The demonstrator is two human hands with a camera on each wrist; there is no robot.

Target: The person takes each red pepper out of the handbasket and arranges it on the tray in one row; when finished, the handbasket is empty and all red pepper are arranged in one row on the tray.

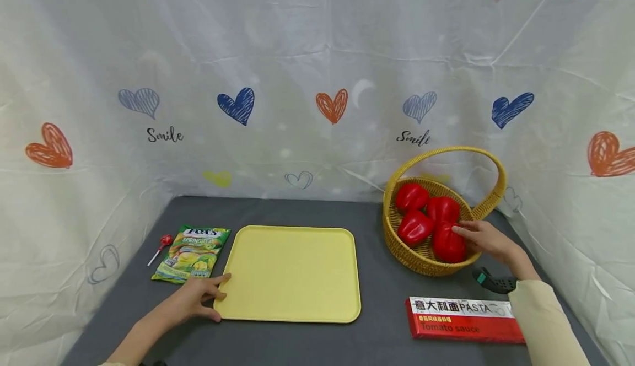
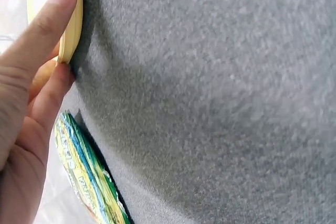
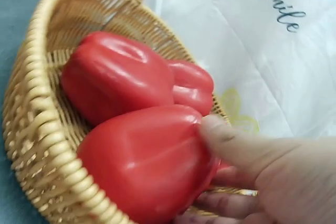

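Note:
My left hand (image 1: 195, 297) holds the near left corner of a yellow rectangular tray (image 1: 292, 275). In the left wrist view, the thumb lies against the rim of the tray (image 2: 73, 24), with other fingers bent at its corner. At the right, my right hand (image 1: 488, 239) reaches into a yellow wicker basket (image 1: 421, 261) and grips a red bell pepper (image 1: 448, 243). The right wrist view has the thumb on that pepper (image 3: 147, 156), while the other fingers are partly hidden behind it. Several red bell peppers share the basket.
A green candy bag (image 1: 193, 253) and a red lollipop (image 1: 166, 240) lie left of the tray. In front of the basket is a red pasta box (image 1: 461, 322), partly covered by the right sleeve. A heart-printed curtain (image 1: 297, 145) stands behind the grey table (image 1: 297, 346).

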